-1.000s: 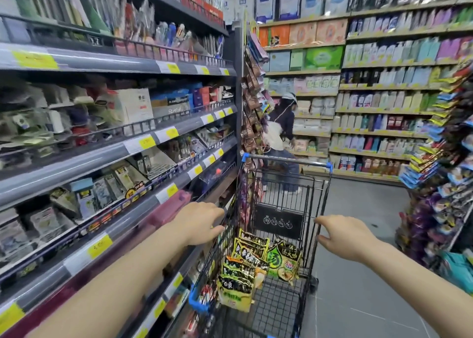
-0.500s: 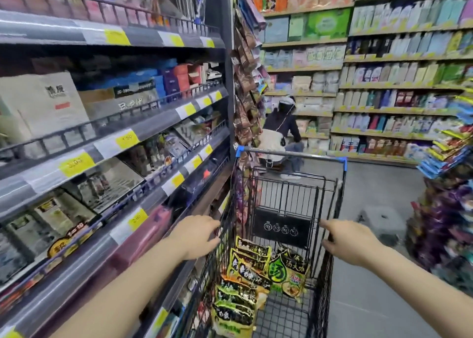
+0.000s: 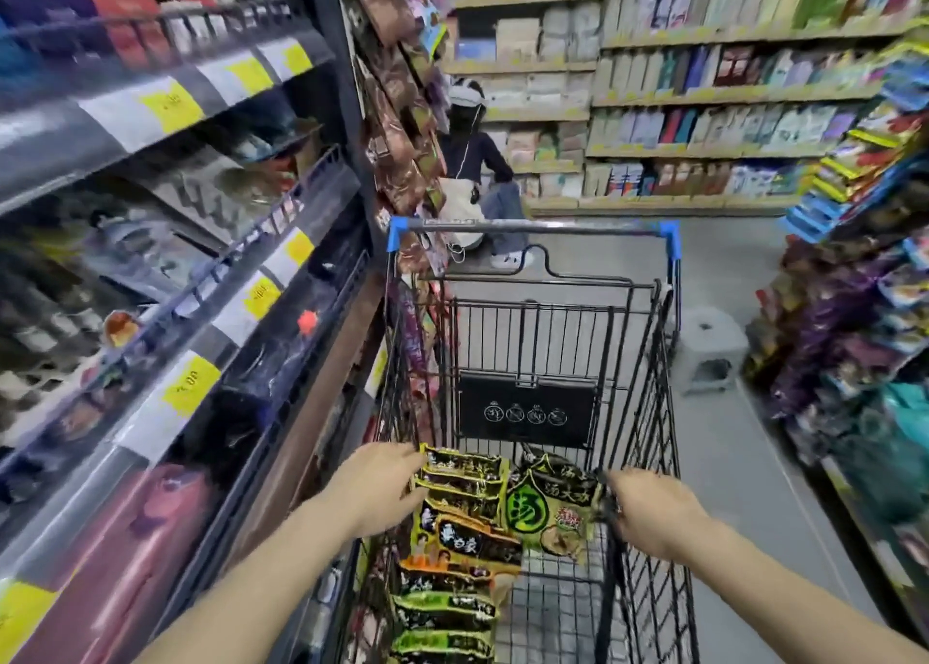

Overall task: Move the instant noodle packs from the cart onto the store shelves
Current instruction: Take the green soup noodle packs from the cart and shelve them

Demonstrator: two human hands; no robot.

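Note:
A black wire cart [image 3: 533,271] with a blue-capped handle stands in the aisle in front of me. Several green and yellow instant noodle packs [image 3: 462,538] lie stacked along its left side, and a larger green pack [image 3: 548,507] leans beside them. My left hand [image 3: 377,487] grips the cart's left rim, with its fingers right beside the top packs. My right hand [image 3: 648,512] is curled round the cart's right rim. Neither hand holds a pack.
Store shelves [image 3: 241,311] with yellow price tags run close along the cart's left side. Hanging snack strips [image 3: 402,125] stick out at the shelf end. A person [image 3: 477,160] crouches ahead of the cart. A grey stool [image 3: 709,351] and snack racks [image 3: 864,271] stand on the right.
The cart and I have moved forward along the aisle, closer to the crouching person. My view has tilted down. Both hands stay on the cart's rims.

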